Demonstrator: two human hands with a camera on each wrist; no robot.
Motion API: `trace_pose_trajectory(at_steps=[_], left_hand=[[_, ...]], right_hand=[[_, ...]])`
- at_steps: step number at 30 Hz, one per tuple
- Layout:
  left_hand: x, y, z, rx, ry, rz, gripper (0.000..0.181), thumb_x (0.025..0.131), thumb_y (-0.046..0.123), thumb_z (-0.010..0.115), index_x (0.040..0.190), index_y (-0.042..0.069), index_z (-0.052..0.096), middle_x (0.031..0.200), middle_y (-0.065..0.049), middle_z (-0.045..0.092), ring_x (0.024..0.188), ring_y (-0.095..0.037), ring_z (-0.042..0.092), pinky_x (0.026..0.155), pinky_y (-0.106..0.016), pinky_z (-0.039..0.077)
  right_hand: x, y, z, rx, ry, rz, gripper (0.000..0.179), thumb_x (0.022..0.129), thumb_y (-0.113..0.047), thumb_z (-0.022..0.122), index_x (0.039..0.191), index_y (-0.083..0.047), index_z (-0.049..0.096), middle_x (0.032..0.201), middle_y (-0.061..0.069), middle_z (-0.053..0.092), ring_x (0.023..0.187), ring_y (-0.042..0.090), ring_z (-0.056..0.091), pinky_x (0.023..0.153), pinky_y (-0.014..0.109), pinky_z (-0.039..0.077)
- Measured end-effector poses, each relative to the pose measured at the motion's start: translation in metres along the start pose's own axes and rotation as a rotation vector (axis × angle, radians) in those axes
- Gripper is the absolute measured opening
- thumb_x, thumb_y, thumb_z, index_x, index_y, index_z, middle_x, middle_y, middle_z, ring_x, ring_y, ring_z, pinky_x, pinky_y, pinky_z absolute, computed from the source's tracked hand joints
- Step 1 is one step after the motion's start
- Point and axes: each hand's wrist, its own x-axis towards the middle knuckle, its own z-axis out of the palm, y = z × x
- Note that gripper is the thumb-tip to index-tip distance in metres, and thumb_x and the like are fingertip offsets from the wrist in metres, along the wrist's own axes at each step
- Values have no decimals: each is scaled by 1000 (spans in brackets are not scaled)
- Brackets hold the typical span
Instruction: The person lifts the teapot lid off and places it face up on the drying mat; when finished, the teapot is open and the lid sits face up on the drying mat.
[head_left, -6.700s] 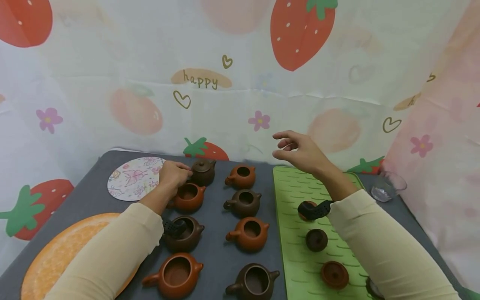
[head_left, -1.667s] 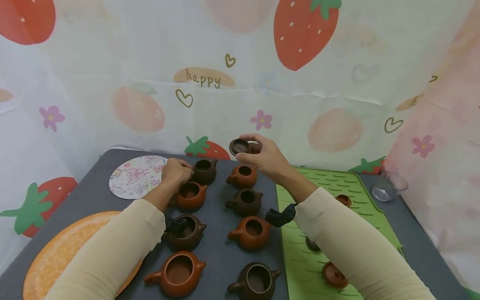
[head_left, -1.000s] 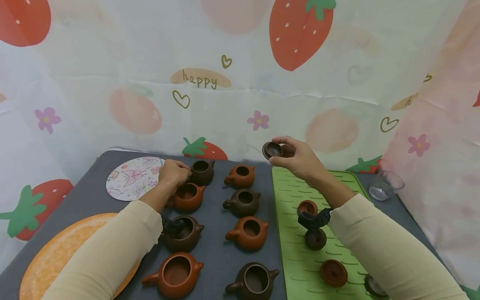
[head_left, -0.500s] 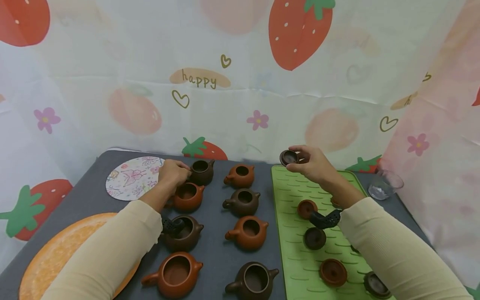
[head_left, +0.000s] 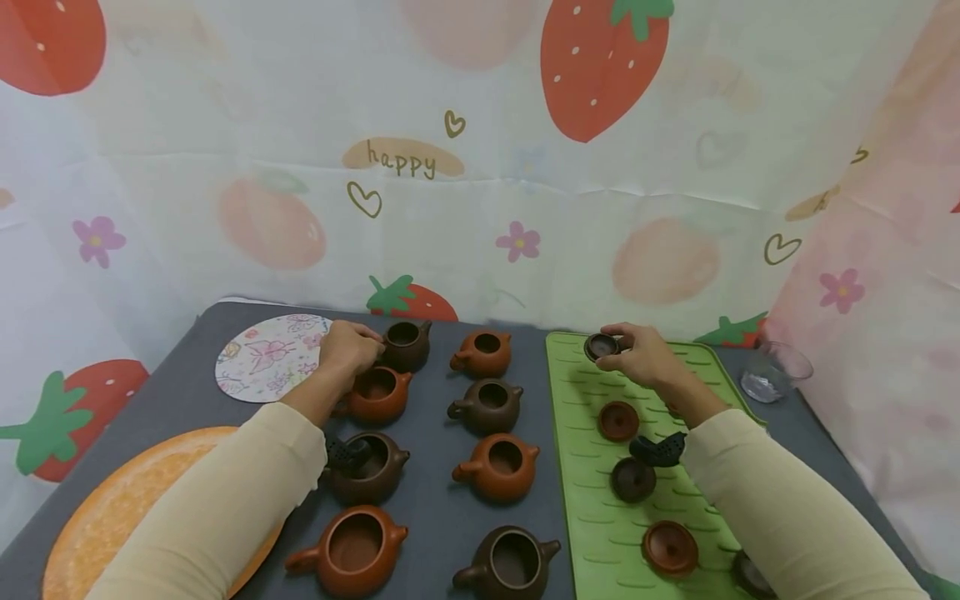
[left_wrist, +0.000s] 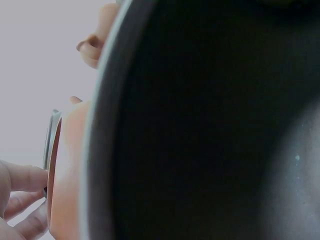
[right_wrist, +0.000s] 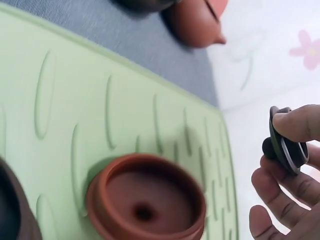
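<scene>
At the back left of the head view, my left hand (head_left: 350, 346) pinches the handle side of a small dark brown teapot (head_left: 407, 343), whose mouth is uncovered; the handle itself is hidden by the fingers. My right hand (head_left: 643, 357) pinches a dark teapot lid (head_left: 602, 347) by its rim, hollow side up, over the far end of the green mat (head_left: 581, 508). Seen from the right wrist, the lid (right_wrist: 286, 141) has its knob towards the mat and is apart from it. An orange-brown lid (right_wrist: 150, 195) lies upturned nearby.
Several lidless brown and orange teapots (head_left: 501, 468) stand in two columns on the grey cloth. More upturned lids (head_left: 670, 548) lie in a row on the mat. A glass cup (head_left: 772, 372) stands far right; a patterned round mat (head_left: 270, 358) and an orange one (head_left: 142, 508) lie left.
The lid, earlier on the back-left teapot, is off it; my right hand has carried it rightwards, then lowered it over the green mat's far end. My left hand has stayed put.
</scene>
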Motion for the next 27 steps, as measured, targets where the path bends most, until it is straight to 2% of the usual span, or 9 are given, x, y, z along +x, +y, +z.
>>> trace_pose_trajectory(at_steps=[7, 16, 20, 27], left_hand=[[-3, -1, 0, -4, -4, -2, 16, 92, 13, 64, 102, 7, 75, 121, -16, 60, 111, -37, 51, 88, -47, 47], [-2, -2, 2, 4, 12, 13, 17, 90, 13, 65, 101, 6, 75, 116, -15, 62, 108, -35, 53, 85, -43, 48], [-1, -2, 3, 0, 8, 3, 16, 90, 12, 65, 101, 6, 75, 116, -15, 62, 109, -36, 52, 88, -45, 48], [-1, -3, 3, 8, 9, 2, 16, 91, 13, 64, 101, 6, 75, 116, -16, 61, 109, -36, 52, 88, -46, 47]], right_hand=[[4, 19, 8, -137, -28, 30, 60, 91, -12, 67, 143, 3, 41, 126, 32, 49, 108, 42, 53, 82, 50, 47], [6, 31, 15, -272, -32, -13, 55, 89, -7, 65, 137, 10, 45, 121, 34, 51, 105, 43, 54, 74, 45, 47], [6, 34, 17, -300, -38, -7, 54, 89, -7, 66, 136, 10, 46, 120, 34, 52, 104, 43, 55, 74, 46, 48], [3, 35, 20, -270, -53, -7, 53, 88, -6, 66, 134, 12, 46, 111, 31, 54, 93, 38, 58, 69, 43, 48]])
